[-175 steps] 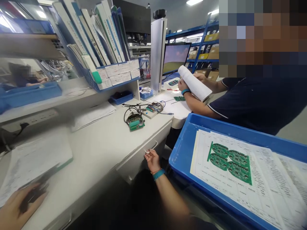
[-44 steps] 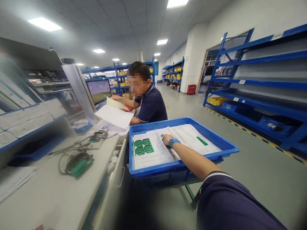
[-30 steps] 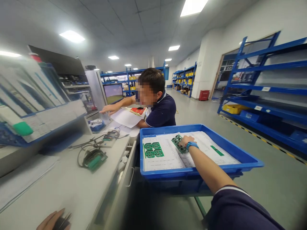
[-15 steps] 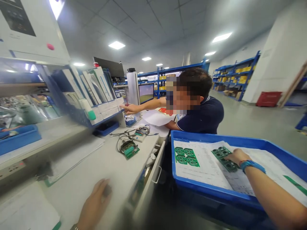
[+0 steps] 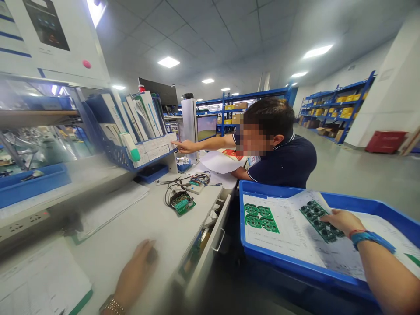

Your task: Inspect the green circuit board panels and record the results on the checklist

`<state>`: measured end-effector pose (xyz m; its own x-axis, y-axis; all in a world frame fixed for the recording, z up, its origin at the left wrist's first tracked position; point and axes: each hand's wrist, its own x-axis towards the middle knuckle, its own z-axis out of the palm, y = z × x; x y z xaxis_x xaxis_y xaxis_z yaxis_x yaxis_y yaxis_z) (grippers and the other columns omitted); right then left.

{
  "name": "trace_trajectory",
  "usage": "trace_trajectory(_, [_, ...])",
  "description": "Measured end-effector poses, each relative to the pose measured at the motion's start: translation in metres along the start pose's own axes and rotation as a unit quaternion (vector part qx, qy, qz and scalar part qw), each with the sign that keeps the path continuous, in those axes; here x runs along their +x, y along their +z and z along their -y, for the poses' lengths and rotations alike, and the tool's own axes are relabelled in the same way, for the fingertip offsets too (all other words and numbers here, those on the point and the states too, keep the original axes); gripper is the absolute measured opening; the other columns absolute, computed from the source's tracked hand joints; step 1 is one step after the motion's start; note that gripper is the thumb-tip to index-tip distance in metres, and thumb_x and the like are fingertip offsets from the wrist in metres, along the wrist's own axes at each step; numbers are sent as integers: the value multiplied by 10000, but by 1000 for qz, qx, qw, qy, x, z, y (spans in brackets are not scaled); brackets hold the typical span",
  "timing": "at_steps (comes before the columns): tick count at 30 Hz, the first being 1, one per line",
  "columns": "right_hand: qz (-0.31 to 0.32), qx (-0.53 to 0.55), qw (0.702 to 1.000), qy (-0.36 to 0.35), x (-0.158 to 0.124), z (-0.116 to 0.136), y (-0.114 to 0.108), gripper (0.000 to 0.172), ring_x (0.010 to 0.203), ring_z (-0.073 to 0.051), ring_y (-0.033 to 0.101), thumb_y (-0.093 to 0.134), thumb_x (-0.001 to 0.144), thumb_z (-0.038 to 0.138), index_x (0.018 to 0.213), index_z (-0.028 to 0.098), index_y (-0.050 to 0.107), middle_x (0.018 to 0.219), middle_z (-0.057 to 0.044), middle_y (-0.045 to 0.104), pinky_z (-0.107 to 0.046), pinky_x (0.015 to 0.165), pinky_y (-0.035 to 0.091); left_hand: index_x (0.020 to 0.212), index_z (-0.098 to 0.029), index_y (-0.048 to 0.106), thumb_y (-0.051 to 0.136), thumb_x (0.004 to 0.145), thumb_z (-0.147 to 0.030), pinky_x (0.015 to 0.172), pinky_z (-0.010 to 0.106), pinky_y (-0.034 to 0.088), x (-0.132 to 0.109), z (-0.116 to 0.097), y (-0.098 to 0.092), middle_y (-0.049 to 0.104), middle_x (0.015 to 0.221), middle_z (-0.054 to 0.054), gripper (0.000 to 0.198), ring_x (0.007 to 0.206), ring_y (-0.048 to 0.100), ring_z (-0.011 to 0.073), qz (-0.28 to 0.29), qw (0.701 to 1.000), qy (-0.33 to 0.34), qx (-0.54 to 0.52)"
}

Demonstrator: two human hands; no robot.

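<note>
My right hand (image 5: 341, 218), with a blue wristband, is closed on the edge of a dark green circuit board panel (image 5: 320, 221) and holds it just over the printed sheets in a blue bin (image 5: 278, 262). A second, brighter green panel (image 5: 261, 217) lies flat on the sheets to its left. My left hand (image 5: 136, 273), with a gold watch, rests blurred on the white desk (image 5: 154, 223), its fingers curled over a small dark thing I cannot make out.
A co-worker in a dark polo sits behind the bin, one hand (image 5: 182, 145) pointing at labels on the blue file rack (image 5: 131, 127). A drawer (image 5: 210, 245) stands open beside the bin. A small wired green board (image 5: 183, 203) and papers (image 5: 39, 284) lie on the desk.
My right hand went from the drawer handle to the bin and took up the dark green panel, which now sits a little higher. My left hand stays on the desk. The drawer has opened.
</note>
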<state>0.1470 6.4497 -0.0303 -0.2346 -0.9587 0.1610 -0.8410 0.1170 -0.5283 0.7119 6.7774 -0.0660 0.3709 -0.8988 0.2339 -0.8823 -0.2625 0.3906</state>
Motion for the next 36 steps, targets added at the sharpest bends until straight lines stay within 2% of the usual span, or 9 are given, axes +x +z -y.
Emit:
trace_trajectory(6, [-2, -124, 992, 10, -17, 31, -38, 174, 585, -275, 571, 585, 614, 295, 770, 235, 634, 768, -179, 653, -324, 482, 345, 1190, -263, 431, 373, 819, -355, 731, 295, 492, -1, -1, 0, 401, 1304, 52, 386, 803, 615, 155, 1, 1000, -7, 18])
trace_trajectory(11, [-111, -274, 948, -119, -55, 87, -61, 191, 620, -250, 571, 455, 766, 368, 870, 304, 602, 830, -81, 665, -285, 440, 270, 1200, -273, 412, 362, 821, -360, 750, 306, 484, -1, -3, -1, 383, 1311, 38, 393, 874, 603, 167, 11, 1000, -6, 22])
trace_trajectory(14, [-237, -244, 918, -202, -74, 120, -64, 188, 594, -217, 557, 481, 772, 377, 876, 283, 606, 791, -38, 660, -266, 424, 238, 1198, -258, 421, 366, 818, -360, 770, 318, 478, 0, -3, -1, 390, 1307, 49, 397, 886, 600, 177, 10, 1000, -9, 21])
trace_trajectory(17, [-262, -106, 922, -263, -86, 148, -62, 182, 525, -174, 522, 560, 723, 363, 832, 229, 615, 601, -13, 602, -245, 444, 292, 1201, -257, 419, 363, 819, -358, 745, 312, 482, 1, -3, 0, 386, 1311, 54, 399, 844, 609, 167, 15, 1000, -9, 15])
trace_trajectory(21, [-148, 211, 937, -236, -94, 178, -62, 238, 597, -177, 554, 620, 666, 401, 788, 197, 605, 617, -3, 607, -253, 521, 413, 1198, -254, 421, 358, 817, -350, 748, 298, 478, 1, -5, -3, 384, 1311, 50, 399, 876, 599, 169, 21, 1000, -12, 13])
trace_trajectory(25, [152, 542, 823, -80, -96, 198, -54, 216, 720, -188, 618, 622, 677, 244, 886, 209, 583, 793, -16, 672, -302, 657, 513, 1208, -243, 410, 362, 809, -334, 754, 311, 476, 0, -10, -8, 367, 1325, 58, 412, 760, 611, 149, 38, 999, -24, 11])
trace_trajectory(27, [241, 557, 794, -24, -95, 200, -39, 165, 688, -198, 633, 583, 701, 180, 864, 200, 587, 769, -35, 682, -330, 656, 526, 1206, -244, 412, 355, 811, -333, 756, 318, 475, 0, -12, -9, 364, 1325, 56, 409, 785, 609, 158, 42, 999, -23, 10])
trace_trajectory(30, [297, 516, 803, 19, -91, 196, -4, 94, 630, -212, 644, 560, 721, 131, 801, 167, 594, 706, -67, 687, -348, 617, 539, 1202, -251, 417, 362, 808, -332, 764, 329, 473, 0, -11, -8, 372, 1317, 52, 406, 886, 590, 185, 39, 999, -21, 8])
trace_trajectory(36, [320, 449, 830, 85, -78, 177, 61, 87, 518, -190, 636, 588, 695, 79, 756, 140, 601, 576, -59, 672, -281, 513, 537, 1192, -251, 435, 389, 795, -304, 788, 325, 470, 1, -8, -5, 397, 1299, 54, 403, 942, 576, 184, 22, 1000, -17, -5])
